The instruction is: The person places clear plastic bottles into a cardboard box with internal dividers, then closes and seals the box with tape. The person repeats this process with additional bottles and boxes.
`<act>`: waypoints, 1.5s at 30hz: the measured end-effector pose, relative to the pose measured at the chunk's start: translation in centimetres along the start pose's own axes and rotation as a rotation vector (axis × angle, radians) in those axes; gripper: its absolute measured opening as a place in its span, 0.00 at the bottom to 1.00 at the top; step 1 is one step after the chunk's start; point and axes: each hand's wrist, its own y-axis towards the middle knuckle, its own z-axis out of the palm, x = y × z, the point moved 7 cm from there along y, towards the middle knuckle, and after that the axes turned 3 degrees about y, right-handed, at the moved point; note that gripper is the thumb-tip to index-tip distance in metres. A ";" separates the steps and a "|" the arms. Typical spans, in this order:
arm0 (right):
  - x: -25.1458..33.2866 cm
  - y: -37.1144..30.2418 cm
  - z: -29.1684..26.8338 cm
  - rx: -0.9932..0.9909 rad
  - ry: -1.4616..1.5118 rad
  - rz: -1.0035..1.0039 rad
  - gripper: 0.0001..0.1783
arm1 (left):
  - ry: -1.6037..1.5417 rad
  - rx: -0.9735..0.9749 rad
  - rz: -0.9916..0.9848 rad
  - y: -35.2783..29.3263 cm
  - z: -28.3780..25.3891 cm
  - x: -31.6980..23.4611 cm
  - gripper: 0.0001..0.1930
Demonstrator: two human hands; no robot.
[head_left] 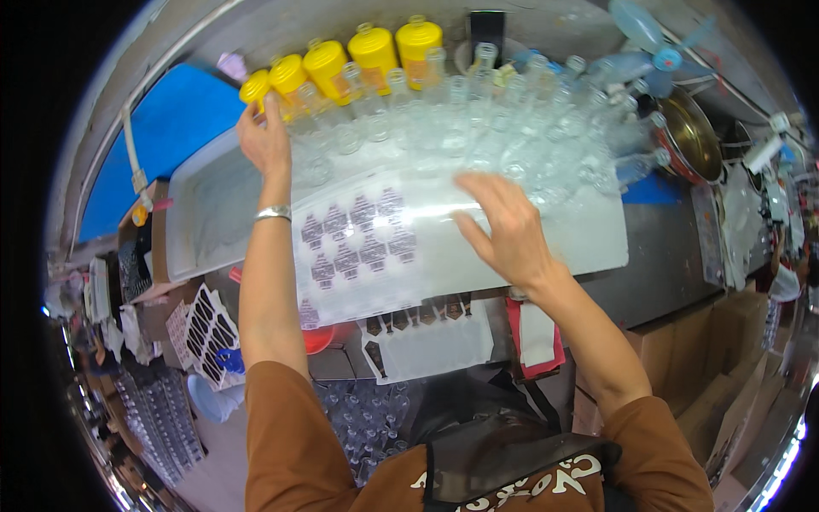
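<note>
My left hand [264, 141] reaches to the far left with its fingers closed on the lower part of a yellow bottle [254, 88], the leftmost in a row of several. Over the white board [589, 235], my right hand [509, 226] is smeared a little by motion. Its thumb and fingers are apart, and nothing shows between them. A clear sheet of dark printed labels [358, 235] lies between my arms. Many clear glass bottles [375, 115] stand behind it, crowded toward the right.
Left of the board is a white plastic tray [179, 230]. A metal pot [689, 136] and a small blue fan [665, 58] sit at the back right. Another label sheet [426, 346] hangs near my lap. Cardboard boxes [682, 341] stand at the right.
</note>
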 end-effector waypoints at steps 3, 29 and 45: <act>1.2 -6.8 -5.5 0.074 -0.012 0.086 0.16 | 0.223 -0.220 0.028 -2.4 -0.2 1.5 0.41; 23.0 -102.6 -80.0 -0.737 -1.253 1.560 0.47 | -0.572 1.245 1.885 -95.9 -25.5 -71.6 0.52; 17.1 -102.3 -82.4 -0.673 -1.180 1.337 0.24 | -0.740 1.206 1.546 -107.5 -4.4 -94.3 0.29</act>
